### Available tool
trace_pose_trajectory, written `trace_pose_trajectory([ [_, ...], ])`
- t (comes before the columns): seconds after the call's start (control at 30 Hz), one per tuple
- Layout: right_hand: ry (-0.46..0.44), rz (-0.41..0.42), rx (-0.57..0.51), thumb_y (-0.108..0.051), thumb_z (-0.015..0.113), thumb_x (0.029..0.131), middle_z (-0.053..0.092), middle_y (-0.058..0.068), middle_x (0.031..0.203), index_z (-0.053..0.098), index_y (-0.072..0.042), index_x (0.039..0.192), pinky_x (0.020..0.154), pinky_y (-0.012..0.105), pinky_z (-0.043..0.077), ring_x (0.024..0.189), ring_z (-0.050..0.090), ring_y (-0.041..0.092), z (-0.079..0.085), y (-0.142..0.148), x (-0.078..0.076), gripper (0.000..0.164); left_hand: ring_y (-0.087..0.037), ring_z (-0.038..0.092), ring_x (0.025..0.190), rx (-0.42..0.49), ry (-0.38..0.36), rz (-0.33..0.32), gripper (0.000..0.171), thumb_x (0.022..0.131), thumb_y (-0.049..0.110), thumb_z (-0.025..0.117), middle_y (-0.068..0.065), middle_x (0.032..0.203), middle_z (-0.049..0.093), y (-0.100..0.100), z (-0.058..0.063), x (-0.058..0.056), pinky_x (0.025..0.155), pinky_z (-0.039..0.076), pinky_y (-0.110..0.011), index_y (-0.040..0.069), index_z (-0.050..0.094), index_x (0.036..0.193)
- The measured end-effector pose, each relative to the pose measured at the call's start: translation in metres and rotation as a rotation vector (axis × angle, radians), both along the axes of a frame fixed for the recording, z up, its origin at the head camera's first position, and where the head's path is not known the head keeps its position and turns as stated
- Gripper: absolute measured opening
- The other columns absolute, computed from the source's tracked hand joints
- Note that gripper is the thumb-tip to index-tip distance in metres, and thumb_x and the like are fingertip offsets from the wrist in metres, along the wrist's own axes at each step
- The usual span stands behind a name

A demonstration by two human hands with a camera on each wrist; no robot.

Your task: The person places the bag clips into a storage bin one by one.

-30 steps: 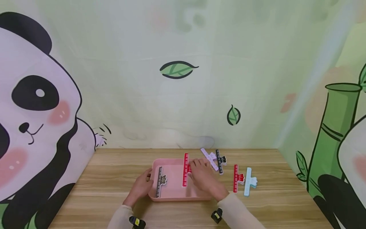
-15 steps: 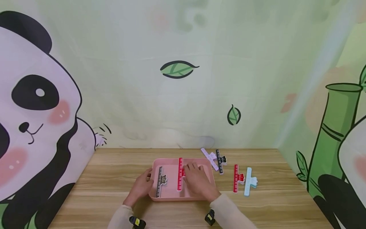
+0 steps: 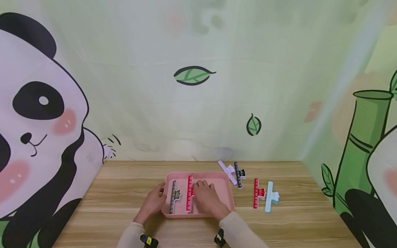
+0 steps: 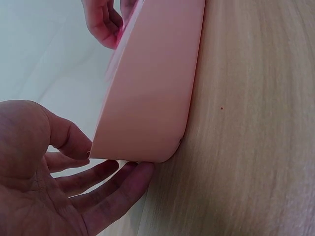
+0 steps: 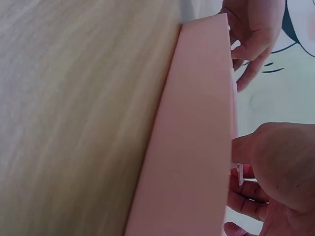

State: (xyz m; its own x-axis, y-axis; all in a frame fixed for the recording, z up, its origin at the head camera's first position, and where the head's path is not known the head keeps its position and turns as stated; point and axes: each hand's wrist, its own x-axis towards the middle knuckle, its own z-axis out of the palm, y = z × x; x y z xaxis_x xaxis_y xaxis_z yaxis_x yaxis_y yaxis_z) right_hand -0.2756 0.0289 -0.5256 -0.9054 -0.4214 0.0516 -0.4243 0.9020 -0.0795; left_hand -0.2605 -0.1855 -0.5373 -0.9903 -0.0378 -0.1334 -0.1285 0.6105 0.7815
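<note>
My right hand (image 3: 207, 198) grips the handle of a red clip (image 3: 189, 194) with a keyboard pattern, low over the pink tray (image 3: 217, 177). The clip stands lengthwise, its bar pointing away from me. To its left, a black clip (image 3: 172, 198) of the same kind lies in the tray, slightly tilted. My left hand (image 3: 154, 201) holds the tray's left end; in the left wrist view its thumb is at the rim and its fingers are against the outer wall. In the right wrist view, the tray wall hides most of the clip.
On the wooden table (image 3: 297, 220), right of the tray, lie a red clip (image 3: 256, 193) and a light blue clip (image 3: 269, 197). Near the tray's back right corner, a purple clip (image 3: 227, 172) lies beside a black clip (image 3: 238, 175). A printed cloth (image 3: 139, 103) hangs behind the table.
My right hand has carried the red clip left and toward me, from the tray's middle to nearer the black clip. The left hand and the tray have stayed in place.
</note>
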Motion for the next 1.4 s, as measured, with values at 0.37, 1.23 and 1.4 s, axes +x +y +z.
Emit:
trace_pose_trajectory([
  [0.37,-0.021,-0.012,0.024,-0.036,0.061,0.094,0.057,0.009,0.126,0.054,-0.008,0.135,0.095,0.046,0.044,0.117,0.051,0.024,-0.012,-0.011,0.0,0.05,-0.041,0.056,0.121,-0.015,0.023,-0.006,0.055,0.097,0.011,0.049,-0.026,0.137,0.053,-0.001,0.001,0.0,0.101,0.046,-0.057,0.001,0.036,0.149],
  [1.23,-0.027,0.005,0.001,-0.037,0.065,0.092,0.059,0.008,0.124,0.057,-0.01,0.132,0.092,0.046,0.044,0.115,0.051,0.025,-0.016,-0.023,0.0,0.05,-0.041,0.058,0.118,-0.016,0.04,-0.017,0.055,0.096,0.01,0.048,-0.028,0.136,0.054,-0.002,-0.001,-0.002,0.097,0.049,-0.055,0.0,0.036,0.149],
  [1.4,-0.045,-0.002,-0.009,-0.04,0.066,0.091,0.058,0.007,0.128,0.055,-0.012,0.135,0.094,0.047,0.044,0.117,0.051,0.025,-0.018,-0.024,-0.001,0.053,-0.041,0.057,0.119,-0.014,0.032,-0.014,0.055,0.097,0.01,0.049,-0.028,0.137,0.053,-0.002,-0.001,-0.002,0.098,0.049,-0.056,0.0,0.035,0.149],
])
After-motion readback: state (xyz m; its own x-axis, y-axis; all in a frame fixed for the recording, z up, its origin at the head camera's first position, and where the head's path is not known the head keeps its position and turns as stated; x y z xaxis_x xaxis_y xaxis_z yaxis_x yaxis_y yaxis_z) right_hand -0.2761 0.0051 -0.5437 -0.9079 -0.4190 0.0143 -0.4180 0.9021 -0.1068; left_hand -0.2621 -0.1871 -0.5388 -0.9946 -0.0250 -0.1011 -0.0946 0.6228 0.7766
